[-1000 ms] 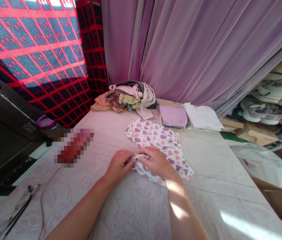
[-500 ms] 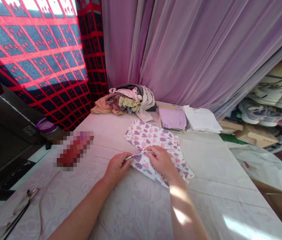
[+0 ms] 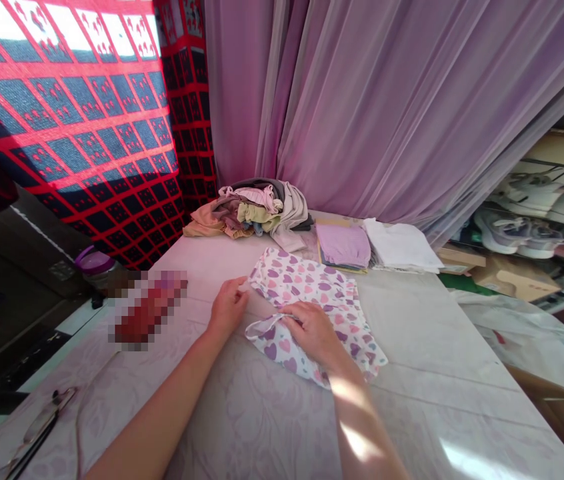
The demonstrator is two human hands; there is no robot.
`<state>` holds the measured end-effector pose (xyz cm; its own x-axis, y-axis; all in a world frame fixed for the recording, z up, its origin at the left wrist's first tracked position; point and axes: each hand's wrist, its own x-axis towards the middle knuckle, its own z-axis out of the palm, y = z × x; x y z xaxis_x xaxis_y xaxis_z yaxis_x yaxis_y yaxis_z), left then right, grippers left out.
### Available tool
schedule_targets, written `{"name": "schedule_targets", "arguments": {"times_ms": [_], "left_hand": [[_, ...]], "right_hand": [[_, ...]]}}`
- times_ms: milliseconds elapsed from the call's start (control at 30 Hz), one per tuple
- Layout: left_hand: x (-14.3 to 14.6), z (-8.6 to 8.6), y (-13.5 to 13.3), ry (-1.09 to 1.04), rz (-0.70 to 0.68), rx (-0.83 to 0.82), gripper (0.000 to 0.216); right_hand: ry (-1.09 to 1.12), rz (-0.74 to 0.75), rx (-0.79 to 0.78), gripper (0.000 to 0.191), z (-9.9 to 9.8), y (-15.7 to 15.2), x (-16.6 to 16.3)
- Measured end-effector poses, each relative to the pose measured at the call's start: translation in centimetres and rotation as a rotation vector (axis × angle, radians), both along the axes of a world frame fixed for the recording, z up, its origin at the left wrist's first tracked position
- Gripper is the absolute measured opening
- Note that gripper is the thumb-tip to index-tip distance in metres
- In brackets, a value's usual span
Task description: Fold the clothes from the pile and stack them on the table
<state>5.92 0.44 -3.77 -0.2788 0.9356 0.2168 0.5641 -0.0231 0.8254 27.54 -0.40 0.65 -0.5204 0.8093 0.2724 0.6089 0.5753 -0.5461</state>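
A small white garment with purple and pink hearts, which looks like a pair of pants, lies spread on the table with two leg-like parts pointing left. My right hand pinches the upper edge of the nearer leg opening, which gapes a little. At the far leg's left corner is my left hand. Its fingers are curled together at the fabric edge, and the bit of cloth between them is mostly hidden.
Behind lies a heap of crumpled clothes. Folded lilac cloth and folded white cloth sit at the back right. Eyeglasses, a cable and a pixelated red object are on the left. Shoes stand on a rack beyond the right edge.
My left hand has left the nearer leg opening and moved up and away to the far leg's corner. That opening now sags apart, while my right hand keeps its hold.
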Motion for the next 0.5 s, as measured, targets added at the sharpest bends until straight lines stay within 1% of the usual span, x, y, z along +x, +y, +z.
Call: {"name": "schedule_targets", "arguments": {"times_ms": [67, 133, 200, 233, 300, 400, 433, 500], "left_hand": [[-0.1, 0.4, 1.3, 0.123, -0.025, -0.02, 0.033], [0.0, 0.9, 2.2, 0.247, -0.04, -0.069, 0.026], [0.5, 1.5, 2.4, 0.343, -0.036, -0.095, 0.016], [0.8, 1.8, 2.3, 0.373, -0.043, -0.073, 0.013], [1.8, 2.4, 1.5, 0.393, -0.115, 0.047, 0.007], [3.5, 3.2, -0.3, 0.36, -0.281, 0.254, 0.005], [3.9, 3.5, -0.9, 0.345, -0.297, 0.296, 0.006], [4.5, 3.8, -1.8, 0.331, -0.259, 0.334, 0.006]], "right_hand": [[0.0, -0.009, 0.005, 0.019, -0.1, -0.1, -0.3], [0.005, -0.022, 0.008, 0.018, -0.1, -0.2, -0.4], [0.016, -0.031, 0.007, 0.016, -0.1, -0.2, -0.5], [0.023, -0.035, 0.008, 0.015, -0.1, -0.2, -0.5], [0.04, -0.036, 0.011, 0.016, -0.1, -0.1, -0.4], [0.081, -0.007, 0.024, 0.02, 0.1, 0.0, -0.2], [0.101, 0.001, 0.024, 0.02, 0.3, 0.0, -0.2], [0.151, -0.018, 0.005, 0.018, 0.8, -0.2, 0.0]]}}
